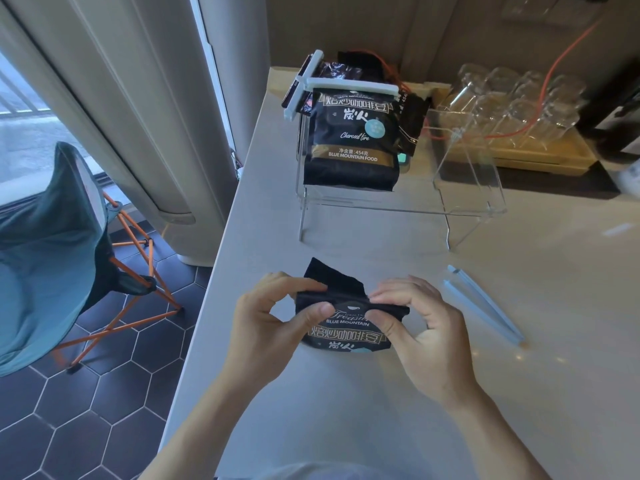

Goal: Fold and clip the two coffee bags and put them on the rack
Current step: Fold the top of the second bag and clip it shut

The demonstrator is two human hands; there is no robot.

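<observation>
A black coffee bag (346, 332) stands on the white counter near me, its top bent over into a fold. My left hand (266, 317) pinches the fold's left end between thumb and fingers. At the right end, my right hand (422, 327) pinches the same fold. A pale blue bag clip (485, 304) lies open on the counter to the right of my right hand. On the clear acrylic rack (464, 206) farther back stands another black coffee bag (353, 140), with a white clip (351, 87) across its top.
More dark bags with a white clip (304, 84) stand behind the racked bag. Several clear glasses (512, 105) sit on a wooden tray at the back right, with an orange cable over them. The counter's left edge (221, 258) drops to a tiled floor with a teal chair (52, 251).
</observation>
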